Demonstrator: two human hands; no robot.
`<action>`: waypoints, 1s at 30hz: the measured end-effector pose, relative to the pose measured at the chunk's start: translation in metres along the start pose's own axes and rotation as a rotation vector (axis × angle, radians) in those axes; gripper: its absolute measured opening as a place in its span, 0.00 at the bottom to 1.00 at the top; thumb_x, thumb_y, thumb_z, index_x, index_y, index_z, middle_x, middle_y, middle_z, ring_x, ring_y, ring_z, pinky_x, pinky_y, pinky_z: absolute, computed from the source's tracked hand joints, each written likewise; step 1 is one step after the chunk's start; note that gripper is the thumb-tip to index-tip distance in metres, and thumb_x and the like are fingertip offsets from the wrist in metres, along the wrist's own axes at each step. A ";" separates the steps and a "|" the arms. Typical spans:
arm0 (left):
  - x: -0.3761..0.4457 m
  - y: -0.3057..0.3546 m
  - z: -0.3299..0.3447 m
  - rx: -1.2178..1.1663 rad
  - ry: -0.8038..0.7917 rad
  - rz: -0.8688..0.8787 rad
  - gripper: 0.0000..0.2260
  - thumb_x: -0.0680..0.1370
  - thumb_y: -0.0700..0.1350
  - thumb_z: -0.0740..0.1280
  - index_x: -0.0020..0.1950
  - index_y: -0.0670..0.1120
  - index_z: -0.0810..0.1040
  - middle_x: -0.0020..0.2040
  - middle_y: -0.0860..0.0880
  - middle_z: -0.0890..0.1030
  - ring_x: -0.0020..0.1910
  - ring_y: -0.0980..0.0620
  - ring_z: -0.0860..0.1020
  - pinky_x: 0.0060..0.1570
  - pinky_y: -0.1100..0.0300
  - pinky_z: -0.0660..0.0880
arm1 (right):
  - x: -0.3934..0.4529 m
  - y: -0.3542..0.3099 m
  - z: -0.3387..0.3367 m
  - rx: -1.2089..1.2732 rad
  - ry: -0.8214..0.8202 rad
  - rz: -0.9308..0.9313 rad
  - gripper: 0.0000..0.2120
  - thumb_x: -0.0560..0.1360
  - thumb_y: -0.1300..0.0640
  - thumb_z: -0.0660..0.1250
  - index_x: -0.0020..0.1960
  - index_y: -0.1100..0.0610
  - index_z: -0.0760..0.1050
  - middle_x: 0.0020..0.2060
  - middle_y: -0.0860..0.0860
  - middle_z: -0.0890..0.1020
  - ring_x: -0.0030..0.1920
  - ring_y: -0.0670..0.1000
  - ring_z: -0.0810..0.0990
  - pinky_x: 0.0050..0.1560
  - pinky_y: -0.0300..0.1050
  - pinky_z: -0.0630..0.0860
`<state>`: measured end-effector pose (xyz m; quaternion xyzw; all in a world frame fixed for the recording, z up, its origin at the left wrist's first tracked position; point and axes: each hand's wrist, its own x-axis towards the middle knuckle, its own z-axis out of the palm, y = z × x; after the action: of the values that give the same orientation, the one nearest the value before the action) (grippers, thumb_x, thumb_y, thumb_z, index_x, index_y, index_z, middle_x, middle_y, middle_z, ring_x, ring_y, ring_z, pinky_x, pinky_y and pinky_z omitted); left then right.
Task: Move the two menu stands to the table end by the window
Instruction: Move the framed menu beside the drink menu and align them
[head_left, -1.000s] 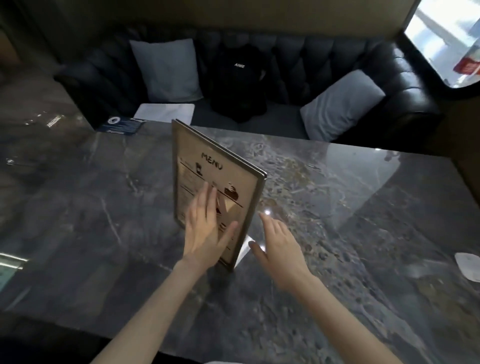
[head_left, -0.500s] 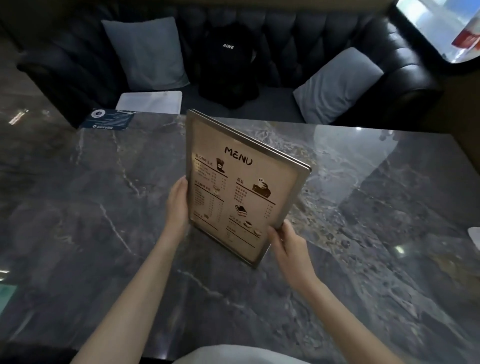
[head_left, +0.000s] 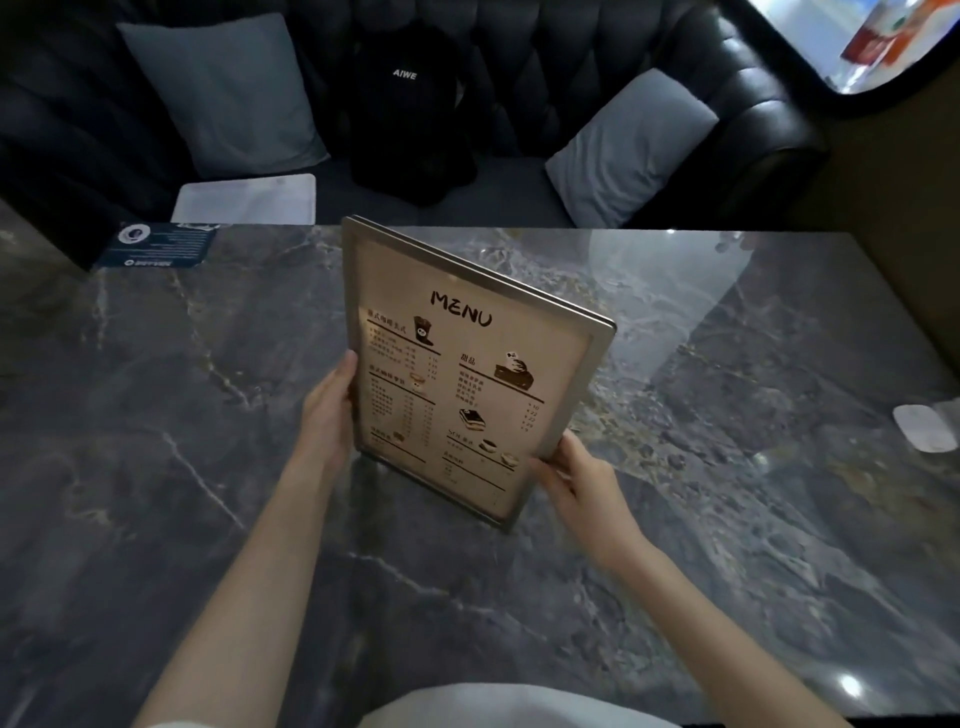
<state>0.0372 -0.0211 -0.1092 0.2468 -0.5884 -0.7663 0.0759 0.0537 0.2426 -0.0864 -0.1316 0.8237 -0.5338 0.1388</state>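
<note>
While both hands, left hand (head_left: 332, 410) and right hand (head_left: 576, 475), have fingers closed on its side edges, menu stand (head_left: 467, 374) sits mid-desk (head_left: 727, 519); step: first carry. Next: rightward to the window (head_left: 852, 41) end.

A: What writing can be read here?

B: The word "MENU", in large black hand-drawn capitals, heads the page of a metal-framed menu stand (head_left: 470, 364).

A: Anything beneath that heading?

B: Columns of small Chinese characters with prices beside them, next to little drawings of a cup and cakes. They are too small to read.

A: Any other lettering?

B: "AIWE" in white capitals on a black backpack (head_left: 410, 111) on the sofa. A dark blue card (head_left: 156, 247) at the table's far left edge carries white print, too blurred to read.
</note>
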 end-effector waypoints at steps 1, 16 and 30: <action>0.001 -0.001 -0.001 0.013 -0.005 -0.001 0.12 0.78 0.51 0.60 0.47 0.48 0.81 0.42 0.52 0.86 0.44 0.56 0.84 0.41 0.63 0.78 | 0.000 0.000 0.000 -0.005 0.009 -0.005 0.09 0.76 0.65 0.61 0.57 0.61 0.71 0.48 0.43 0.77 0.46 0.25 0.74 0.46 0.21 0.71; -0.010 0.023 0.040 -0.106 0.025 -0.100 0.17 0.75 0.54 0.64 0.56 0.43 0.79 0.50 0.47 0.84 0.47 0.53 0.84 0.45 0.56 0.78 | 0.003 -0.004 -0.036 -0.085 0.169 -0.090 0.05 0.72 0.66 0.67 0.49 0.62 0.76 0.41 0.46 0.81 0.40 0.28 0.77 0.38 0.24 0.72; -0.014 0.062 0.210 -0.099 -0.151 -0.051 0.12 0.77 0.53 0.62 0.46 0.47 0.79 0.38 0.53 0.86 0.40 0.55 0.84 0.36 0.60 0.79 | -0.011 -0.011 -0.190 -0.002 0.282 -0.111 0.07 0.73 0.67 0.66 0.51 0.63 0.75 0.47 0.51 0.84 0.50 0.46 0.82 0.49 0.42 0.81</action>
<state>-0.0593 0.1479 -0.0083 0.1992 -0.5474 -0.8125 0.0240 -0.0057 0.4021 -0.0008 -0.1010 0.8270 -0.5530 -0.0081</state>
